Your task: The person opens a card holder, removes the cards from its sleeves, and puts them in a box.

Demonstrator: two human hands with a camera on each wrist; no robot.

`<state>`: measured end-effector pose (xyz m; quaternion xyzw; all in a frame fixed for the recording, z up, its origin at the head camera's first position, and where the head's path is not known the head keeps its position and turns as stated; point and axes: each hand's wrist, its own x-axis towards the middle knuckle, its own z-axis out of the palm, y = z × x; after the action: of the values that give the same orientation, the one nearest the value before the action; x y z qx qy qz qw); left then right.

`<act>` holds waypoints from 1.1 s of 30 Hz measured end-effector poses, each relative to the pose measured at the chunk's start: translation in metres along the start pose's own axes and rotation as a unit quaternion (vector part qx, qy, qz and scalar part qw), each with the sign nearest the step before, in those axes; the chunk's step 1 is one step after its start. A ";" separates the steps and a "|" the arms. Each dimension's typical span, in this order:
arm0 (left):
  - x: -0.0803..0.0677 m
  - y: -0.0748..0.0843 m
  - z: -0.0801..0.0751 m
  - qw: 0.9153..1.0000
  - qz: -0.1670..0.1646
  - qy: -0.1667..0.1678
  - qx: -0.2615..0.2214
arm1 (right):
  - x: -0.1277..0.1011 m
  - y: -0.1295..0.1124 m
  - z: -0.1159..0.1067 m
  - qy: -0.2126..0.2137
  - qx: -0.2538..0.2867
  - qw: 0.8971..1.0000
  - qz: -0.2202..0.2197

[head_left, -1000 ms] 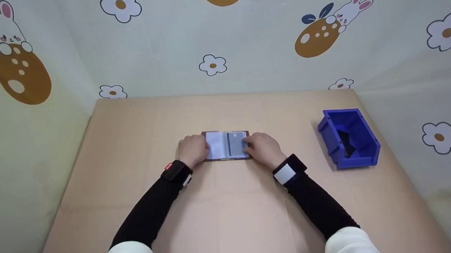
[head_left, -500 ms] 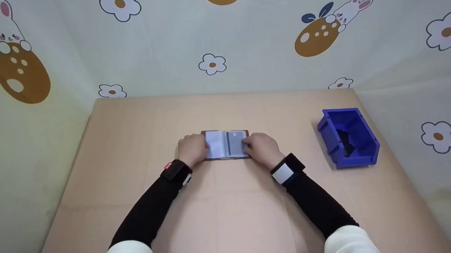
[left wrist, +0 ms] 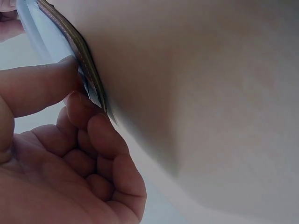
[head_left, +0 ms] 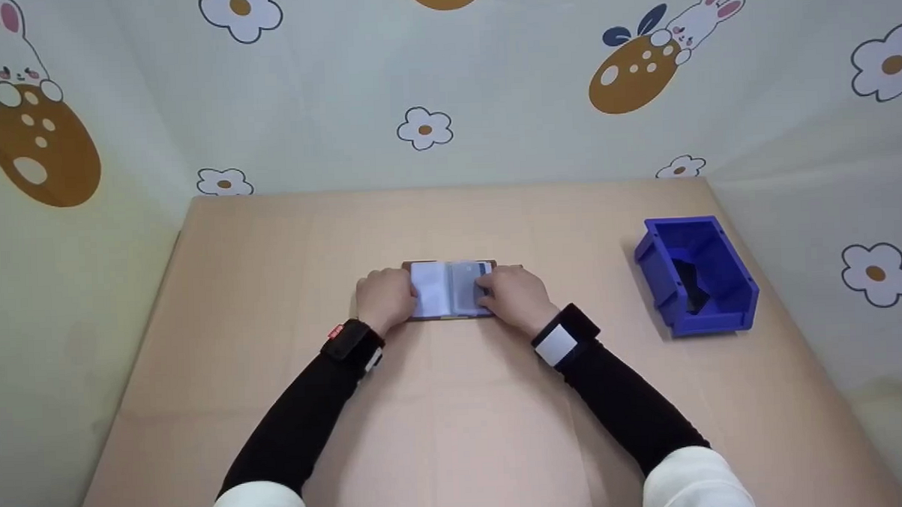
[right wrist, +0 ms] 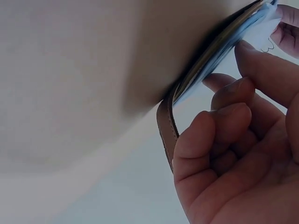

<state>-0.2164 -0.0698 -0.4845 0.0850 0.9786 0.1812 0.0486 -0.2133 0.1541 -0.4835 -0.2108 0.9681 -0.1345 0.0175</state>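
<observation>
A brown card holder (head_left: 450,289) with clear plastic sleeves lies open at the middle of the tan table (head_left: 457,418). My left hand (head_left: 401,297) grips its left edge. In the left wrist view the thumb (left wrist: 37,88) and curled fingers (left wrist: 96,128) pinch the edge of the card holder (left wrist: 70,42). My right hand (head_left: 491,288) lies over the right page, fingers curled. In the right wrist view its fingertips (right wrist: 259,70) hold the clear sleeves (right wrist: 219,53), and the brown cover (right wrist: 166,126) hangs loose beside them.
A blue plastic bin (head_left: 729,270) stands on the table at the right, with something dark inside. Walls of patterned cloth (head_left: 424,127) close in the table at the back and both sides.
My right hand has slid a little left over the right page. The dark card seen there earlier is now covered by a pale sleeve. The left hand has not moved.
</observation>
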 end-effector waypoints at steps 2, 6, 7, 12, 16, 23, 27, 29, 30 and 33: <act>-0.001 -0.001 0.000 1.000 0.003 0.004 0.004 | 0.001 -0.001 0.000 0.000 0.000 1.000 -0.008; -0.001 -0.001 0.001 1.000 0.007 0.005 0.007 | 0.005 -0.005 0.001 -0.003 0.001 1.000 -0.020; -0.001 -0.002 0.001 1.000 0.006 0.004 0.005 | 0.005 -0.006 0.000 -0.005 0.001 1.000 -0.021; -0.001 -0.002 0.000 1.000 0.008 0.007 0.001 | 0.009 -0.011 0.000 -0.010 -0.001 1.000 -0.024; -0.001 -0.002 0.000 1.000 0.008 0.007 -0.003 | 0.011 -0.013 0.002 -0.015 0.003 1.000 -0.027; -0.001 -0.002 0.001 1.000 0.010 0.013 0.000 | 0.013 -0.015 0.004 -0.016 0.011 0.999 -0.032; -0.002 -0.001 0.002 0.999 0.022 0.025 0.013 | 0.013 -0.014 0.005 -0.016 0.015 0.999 -0.027; -0.003 0.001 0.002 0.999 0.031 0.033 0.021 | 0.012 -0.014 0.004 -0.016 0.018 0.999 -0.025; -0.003 0.003 0.002 0.998 0.036 0.038 0.025 | 0.012 -0.014 0.004 -0.016 0.019 0.999 -0.025; -0.005 0.009 0.002 0.996 0.056 0.062 0.029 | 0.011 -0.014 0.003 -0.013 0.021 0.999 -0.028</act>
<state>-0.2099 -0.0623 -0.4825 0.1297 0.9782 0.1602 -0.0252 -0.2175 0.1361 -0.4823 -0.2392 0.9584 -0.1525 0.0307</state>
